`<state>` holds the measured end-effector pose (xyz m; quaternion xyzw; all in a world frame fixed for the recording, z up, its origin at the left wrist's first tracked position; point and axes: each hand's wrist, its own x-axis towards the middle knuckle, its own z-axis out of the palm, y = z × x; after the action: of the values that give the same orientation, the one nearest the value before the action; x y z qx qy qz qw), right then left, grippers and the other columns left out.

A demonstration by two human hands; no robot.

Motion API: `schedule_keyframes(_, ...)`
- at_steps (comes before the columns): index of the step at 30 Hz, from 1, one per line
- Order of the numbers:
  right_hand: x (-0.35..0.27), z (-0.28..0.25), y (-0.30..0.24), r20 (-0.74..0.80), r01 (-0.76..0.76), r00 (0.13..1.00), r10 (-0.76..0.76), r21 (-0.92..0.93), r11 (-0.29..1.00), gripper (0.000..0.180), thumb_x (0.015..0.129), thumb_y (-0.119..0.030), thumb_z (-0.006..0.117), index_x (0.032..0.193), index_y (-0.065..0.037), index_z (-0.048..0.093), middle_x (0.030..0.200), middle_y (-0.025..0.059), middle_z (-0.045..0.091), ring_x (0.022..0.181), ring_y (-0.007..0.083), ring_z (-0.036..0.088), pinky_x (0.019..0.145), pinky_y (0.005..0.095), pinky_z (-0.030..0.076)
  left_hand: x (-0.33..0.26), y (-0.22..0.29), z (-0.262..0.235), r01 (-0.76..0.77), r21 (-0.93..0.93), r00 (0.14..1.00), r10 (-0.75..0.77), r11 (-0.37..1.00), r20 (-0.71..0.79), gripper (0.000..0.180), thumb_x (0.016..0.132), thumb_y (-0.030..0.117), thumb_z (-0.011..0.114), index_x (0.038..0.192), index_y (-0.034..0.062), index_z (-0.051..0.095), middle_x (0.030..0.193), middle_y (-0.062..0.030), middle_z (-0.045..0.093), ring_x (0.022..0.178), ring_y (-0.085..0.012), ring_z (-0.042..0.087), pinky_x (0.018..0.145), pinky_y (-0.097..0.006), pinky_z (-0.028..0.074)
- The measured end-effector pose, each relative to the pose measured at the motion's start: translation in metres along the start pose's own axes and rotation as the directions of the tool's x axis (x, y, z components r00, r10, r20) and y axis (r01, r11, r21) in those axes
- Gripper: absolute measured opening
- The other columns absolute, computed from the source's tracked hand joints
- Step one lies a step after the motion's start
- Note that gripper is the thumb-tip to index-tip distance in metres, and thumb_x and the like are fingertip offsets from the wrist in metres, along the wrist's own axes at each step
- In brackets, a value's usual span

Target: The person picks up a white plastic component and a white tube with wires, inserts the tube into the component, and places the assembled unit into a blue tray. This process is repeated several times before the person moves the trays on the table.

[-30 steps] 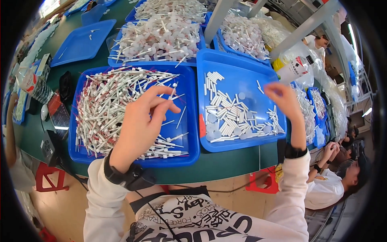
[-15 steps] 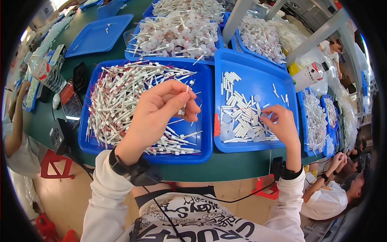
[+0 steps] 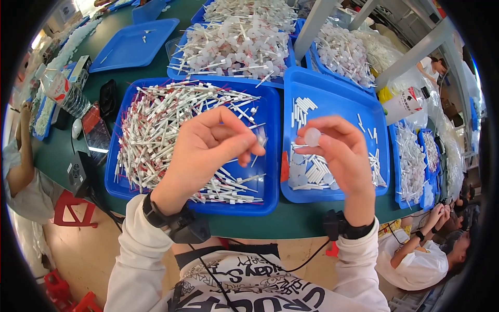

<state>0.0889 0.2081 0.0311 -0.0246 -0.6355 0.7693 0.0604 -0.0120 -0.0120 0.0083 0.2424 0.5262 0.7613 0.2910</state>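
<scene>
My left hand (image 3: 215, 143) hovers over a blue tray (image 3: 273, 171) heaped with thin white sticks (image 3: 150, 130) that have small white sleeves and reddish strands. Its thumb and forefinger are closed around a slim white stick (image 3: 261, 136), mostly hidden and blurred at the fingertips. Over the right blue tray (image 3: 338, 83), my right hand (image 3: 340, 151) pinches a round translucent disc (image 3: 312, 137) between thumb and fingers. Beneath it lie short white tubes (image 3: 317, 171) and several more discs (image 3: 297, 174), partly covered by the hand.
Behind, a tray is piled with sticks bearing discs (image 3: 234, 49). A nearly bare blue tray (image 3: 135, 44) sits far left, near a plastic bottle (image 3: 65, 93). Another bottle (image 3: 408, 104) stands right, beside metal posts (image 3: 410, 54). A co-worker (image 3: 421, 255) sits at the right.
My right hand has risen from the tubes and moved left, bringing up a translucent disc. My left hand has shifted slightly right and down, its fingers still pinched.
</scene>
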Motion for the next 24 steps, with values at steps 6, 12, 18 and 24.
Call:
schedule_keyframes(6, 0.021, 0.029, 0.023, 0.03, -0.171, 0.985, 0.169, 0.235, 0.957, 0.028, 0.087, -0.013, 0.061, 0.112, -0.001, 0.06, 0.103, 0.0124, 0.064, 0.093, 0.0214, 0.064, 0.079, 0.0353, 0.054, 0.001, -0.008, 0.004, 0.133, -0.05, 0.991, -0.133, 0.99, 0.001, 0.012, 0.089, 0.004, 0.057, 0.1, -0.0012, 0.056, 0.085, -0.0107, 0.066, 0.072, -0.0143, 0.063, 0.064, -0.026, 0.051)
schedule_keyframes(12, 0.03, 0.014, 0.038, -0.198, -0.072, 0.975, 0.105, 0.166, 0.983, 0.028, 0.089, -0.018, 0.06, 0.112, -0.002, 0.06, 0.102, 0.0114, 0.065, 0.088, 0.0173, 0.064, 0.073, 0.0312, 0.054, 0.004, -0.015, 0.007, -0.383, 0.855, 0.923, 0.169, 0.35, 0.345, 0.013, 0.08, 0.009, 0.064, 0.093, 0.0055, 0.062, 0.084, -0.0062, 0.059, 0.078, -0.0221, 0.056, 0.071, -0.036, 0.045)
schedule_keyframes(18, 0.027, 0.012, 0.039, -0.26, 0.059, 0.965, -0.041, 0.063, 0.996, 0.025, 0.088, -0.016, 0.061, 0.109, -0.002, 0.062, 0.1, 0.0111, 0.065, 0.08, 0.0132, 0.063, 0.069, 0.0274, 0.053, 0.0, -0.026, 0.021, -0.533, 0.846, 0.846, 0.046, 0.023, 0.531, 0.016, 0.063, 0.007, 0.065, 0.078, 0.0138, 0.065, 0.087, -0.0019, 0.052, 0.088, -0.0194, 0.05, 0.076, -0.031, 0.04)
schedule_keyframes(24, 0.025, 0.008, 0.04, -0.263, 0.071, 0.963, -0.055, 0.052, 0.996, 0.024, 0.088, -0.015, 0.061, 0.108, -0.002, 0.063, 0.099, 0.011, 0.066, 0.077, 0.0114, 0.062, 0.068, 0.0264, 0.052, -0.002, -0.021, 0.021, -0.599, 0.8, 0.799, 0.044, -0.024, 0.599, 0.015, 0.067, 0.006, 0.064, 0.082, 0.0088, 0.063, 0.087, -0.0036, 0.053, 0.088, -0.02, 0.051, 0.078, -0.032, 0.04)
